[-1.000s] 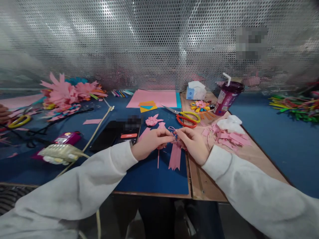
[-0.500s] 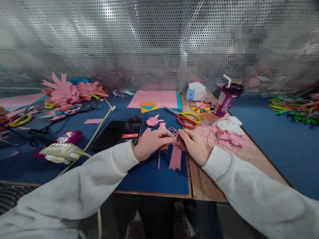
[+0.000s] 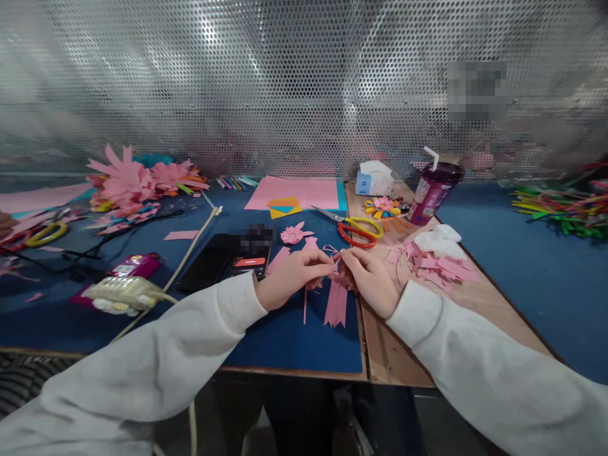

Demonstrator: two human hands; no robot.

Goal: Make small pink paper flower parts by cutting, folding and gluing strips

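In front of me my left hand and my right hand meet with fingertips pinched together. Between them is a narrow pink paper strip, largely covered by the fingers. Just below, pink paper with notched ends shows on the table's near side; whether it joins the held strip I cannot tell. A pink paper flower lies beyond my left hand. Scissors with yellow and red handles rest beyond my right hand, blades apart and pointing left.
Left of my hands lie black phones, a beige power strip and its cord. Pink paper sheets are at the back. Pink scraps, a tissue box and a purple cup stand right. Another person's hand shows far left.
Both hands keep their pinch on the strip, with only slight finger movement. The whole view has shifted a little down and right; nothing on the table has visibly been moved.
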